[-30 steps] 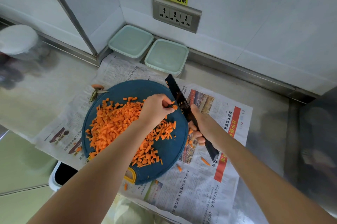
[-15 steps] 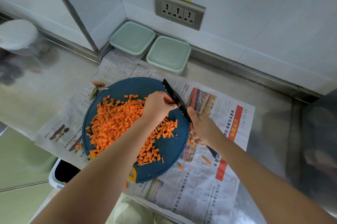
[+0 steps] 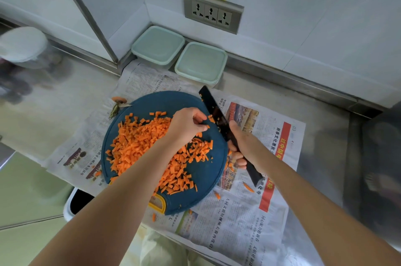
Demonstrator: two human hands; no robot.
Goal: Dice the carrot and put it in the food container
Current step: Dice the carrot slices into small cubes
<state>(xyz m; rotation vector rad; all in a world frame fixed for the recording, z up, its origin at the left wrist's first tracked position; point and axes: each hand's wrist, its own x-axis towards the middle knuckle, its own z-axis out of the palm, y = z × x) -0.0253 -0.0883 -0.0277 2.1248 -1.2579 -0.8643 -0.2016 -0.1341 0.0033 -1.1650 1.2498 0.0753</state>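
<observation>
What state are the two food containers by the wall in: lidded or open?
Both lidded: a pale green lid sits flush on the left container and on the right container.

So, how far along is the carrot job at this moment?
Done: dicing looks finished, a heap of orange diced carrot on the round blue cutting board. In hand: the right hand grips the black knife while the left hand works at its blade, seemingly clearing stuck bits. Left: both pale green square lidded containers by the wall are closed, so filling has not begun; a few pieces lie on the newspaper.
</observation>
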